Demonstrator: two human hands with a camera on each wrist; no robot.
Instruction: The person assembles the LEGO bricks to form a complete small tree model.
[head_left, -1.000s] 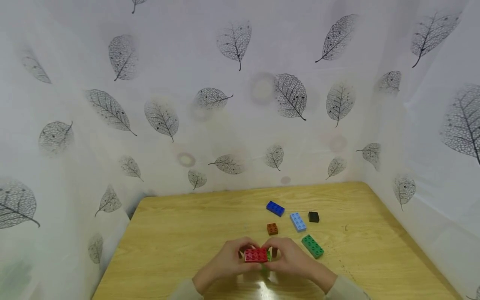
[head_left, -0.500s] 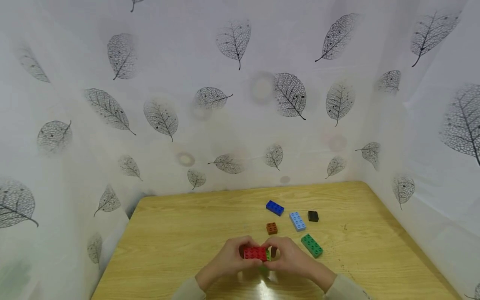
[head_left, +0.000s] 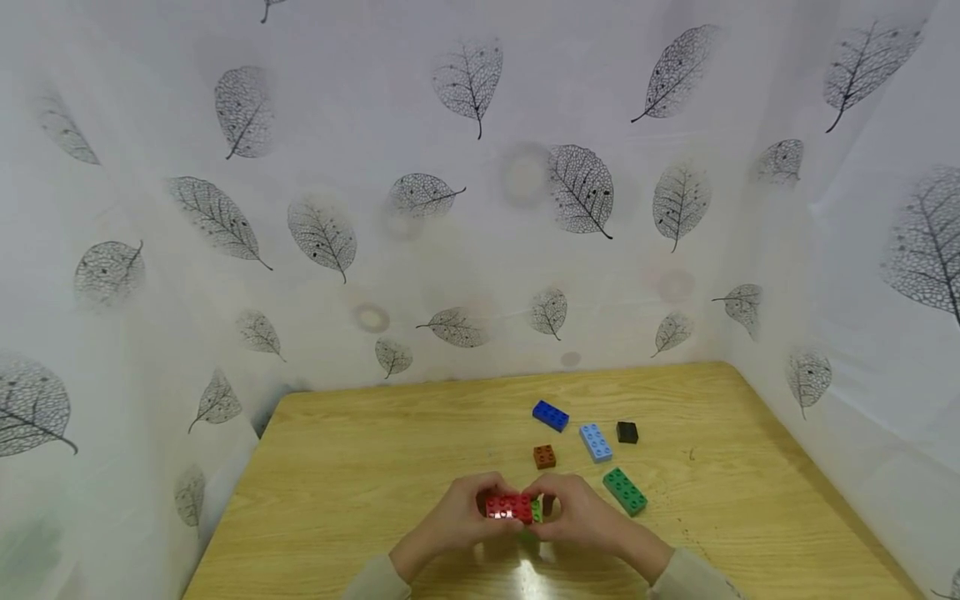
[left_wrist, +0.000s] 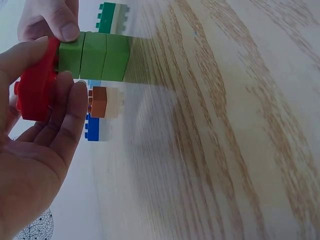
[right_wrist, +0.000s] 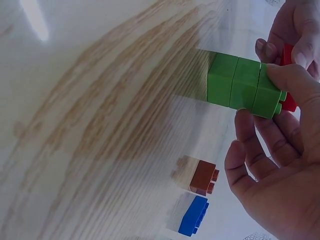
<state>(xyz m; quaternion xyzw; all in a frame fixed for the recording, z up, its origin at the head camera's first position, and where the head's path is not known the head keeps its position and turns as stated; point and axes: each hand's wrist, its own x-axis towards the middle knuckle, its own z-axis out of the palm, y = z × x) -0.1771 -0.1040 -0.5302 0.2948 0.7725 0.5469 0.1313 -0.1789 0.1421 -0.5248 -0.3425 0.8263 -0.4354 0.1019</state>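
In the head view my left hand [head_left: 455, 518] pinches a long red toy brick [head_left: 508, 507] between thumb and fingers. My right hand [head_left: 579, 514] faces it, its thumb and fingers on a light green brick stack [head_left: 537, 510]. The right wrist view has this stack as three green bricks [right_wrist: 244, 83] upright on the table, the right thumb and fingers at the topmost one. The red brick lies across the top with one end over the green studs, some of which still show, and its other end reaches out to the left.
Beyond the hands lie a brown brick [head_left: 544, 457], a dark blue brick [head_left: 551, 416], a light blue brick [head_left: 596, 443] and a black brick [head_left: 627, 432]. A green brick [head_left: 625, 492] is right of the right hand. Leaf-patterned curtains [head_left: 480, 267] surround the wooden table [head_left: 337, 467].
The red brick has shifted very slightly left and its top tilts a little differently. Both hands keep their grips almost in place; the loose bricks stay where they were.
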